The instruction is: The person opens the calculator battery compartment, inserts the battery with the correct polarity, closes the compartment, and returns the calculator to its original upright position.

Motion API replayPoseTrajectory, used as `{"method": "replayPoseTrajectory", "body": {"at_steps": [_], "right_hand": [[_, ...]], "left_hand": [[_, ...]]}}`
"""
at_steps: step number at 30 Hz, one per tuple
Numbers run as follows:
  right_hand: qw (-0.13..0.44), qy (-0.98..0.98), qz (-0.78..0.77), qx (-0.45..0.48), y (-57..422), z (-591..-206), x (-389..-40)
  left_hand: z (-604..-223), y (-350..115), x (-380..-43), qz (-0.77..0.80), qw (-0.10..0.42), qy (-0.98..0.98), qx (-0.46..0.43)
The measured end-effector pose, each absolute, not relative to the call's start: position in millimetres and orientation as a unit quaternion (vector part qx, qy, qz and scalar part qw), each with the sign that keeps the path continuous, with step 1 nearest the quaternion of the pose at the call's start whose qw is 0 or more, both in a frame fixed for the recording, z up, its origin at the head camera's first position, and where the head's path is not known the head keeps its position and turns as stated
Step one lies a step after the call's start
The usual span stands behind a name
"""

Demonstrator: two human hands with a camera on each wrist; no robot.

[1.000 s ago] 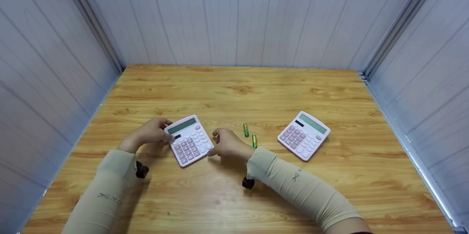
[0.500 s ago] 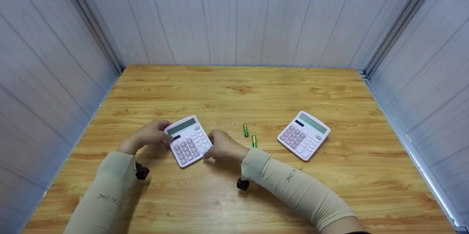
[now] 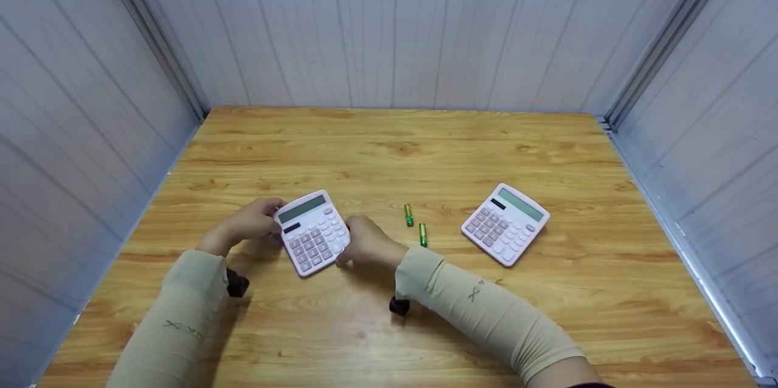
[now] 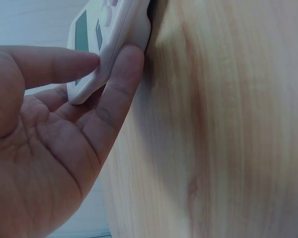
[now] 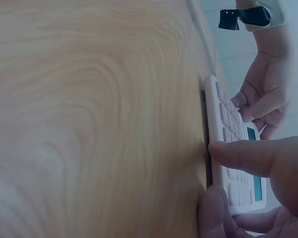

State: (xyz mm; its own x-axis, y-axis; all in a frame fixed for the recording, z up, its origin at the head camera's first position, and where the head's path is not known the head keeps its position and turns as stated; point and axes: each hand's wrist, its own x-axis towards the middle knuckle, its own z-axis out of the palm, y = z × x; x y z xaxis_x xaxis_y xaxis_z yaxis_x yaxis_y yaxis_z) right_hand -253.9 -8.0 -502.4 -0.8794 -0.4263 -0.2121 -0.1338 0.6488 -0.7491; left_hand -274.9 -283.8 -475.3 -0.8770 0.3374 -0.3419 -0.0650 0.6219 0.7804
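one calculator point(image 3: 311, 235) pinched at its edges by left hand point(image 3: 246, 221) and right hand point(image 3: 369, 243); two green batteries point(image 3: 408, 215), then second calculator point(image 3: 506, 225), seen rightward.

The pale pink rectangular calculator point(image 3: 313, 235) at left and the matching calculator point(image 3: 506, 227) at right looked like smooth plastic. The yellow-brown wood-grained tabletop point(image 3: 377, 157) had a soft gloss; the green-and-gold cylindrical batteries point(image 3: 408, 215) shone; the beige tubular sleeves point(image 3: 492, 321) were matt, wrinkled cloth.
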Motion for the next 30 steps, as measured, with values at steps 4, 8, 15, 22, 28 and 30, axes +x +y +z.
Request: {"method": "replayPoseTrajectory", "body": {"at_steps": [4,8,15,22,28,30], "right_hand": [[0.185,0.891,-0.383,-0.160,-7.7,-502.3,-254.5],[0.189,0.888,-0.387,-0.161,-7.1,-502.0,-254.1],[0.193,0.890,-0.381,-0.160,-4.8,-501.7,-254.7],[0.196,0.878,-0.406,-0.159,0.5,-499.7,-256.1],[0.194,0.865,-0.432,-0.164,6.8,-493.4,-258.0],[0.194,0.863,-0.437,-0.165,9.1,-490.0,-258.4]], "left_hand": [[-474.1,-284.3,-275.1,0.438,0.237,0.864,0.079],[-474.0,-285.1,-275.9,0.449,0.240,0.857,0.077],[-472.6,-284.1,-274.9,0.491,0.249,0.832,0.071],[-469.2,-281.4,-274.2,0.503,0.247,0.825,0.066],[-462.2,-277.5,-274.8,0.495,0.238,0.833,0.066],[-459.2,-275.4,-274.8,0.496,0.234,0.833,0.069]]}}
